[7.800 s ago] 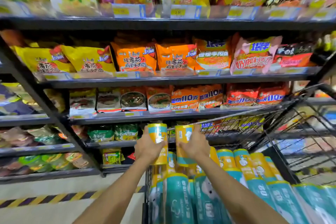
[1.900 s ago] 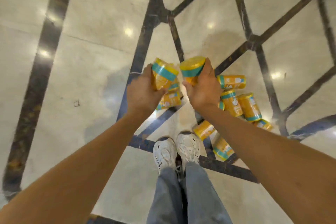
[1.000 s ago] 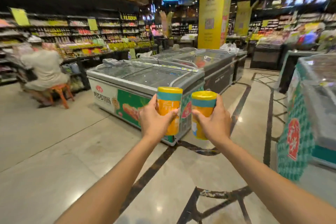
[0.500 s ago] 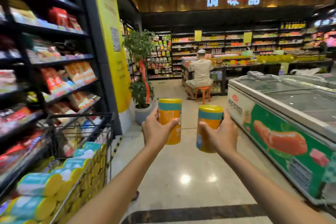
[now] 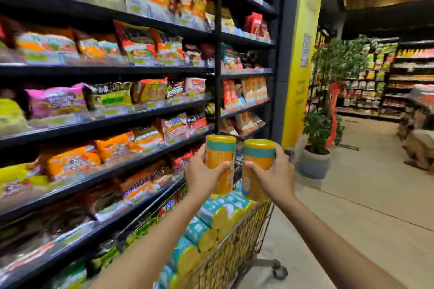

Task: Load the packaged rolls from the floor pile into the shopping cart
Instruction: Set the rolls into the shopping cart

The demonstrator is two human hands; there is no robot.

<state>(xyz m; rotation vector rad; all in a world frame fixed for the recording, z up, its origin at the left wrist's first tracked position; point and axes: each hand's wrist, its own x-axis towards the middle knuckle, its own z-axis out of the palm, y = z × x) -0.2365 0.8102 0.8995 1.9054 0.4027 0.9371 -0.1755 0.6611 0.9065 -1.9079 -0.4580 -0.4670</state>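
**A:** What hems the person in on the left?

**B:** Black shelving point(image 5: 105, 70) packed with noodle packets point(image 5: 70, 162) runs down that whole side. The shopping cart point(image 5: 234, 251) stands just beside the lower shelves, and its left wall is hidden against them.

**A:** And the hands?

**B:** The left hand point(image 5: 203, 177) has its fingers curled round the middle of an orange packaged roll point(image 5: 220, 155) with a teal band. That roll stands upright, with its long axis vertical and its yellow cap on top. Just beside it is a second roll point(image 5: 258, 151), gripped by the right hand point(image 5: 277, 177). It is also upright, though its top leans a little toward the first. A sliver of gap shows between the two caps. Both rolls are held over the far end of the cart, above its load.

**A:** What is the load?

**B:** The cart holds rows of stacked rolls point(image 5: 206, 234) in teal wrap. They lie on their sides with their long axes across the basket. Their round yellow ends face the right wire wall, and the stack reaches about to the rim.

**A:** Where is there room to move?

**B:** It is to the right of the cart. Pale floor point(image 5: 375, 218) spreads out from the right wall and the caster point(image 5: 279, 271) below it. Farther back, a yellow pillar point(image 5: 303, 65) closes the end of the shelving. A potted plant point(image 5: 324, 124) stands near its foot.
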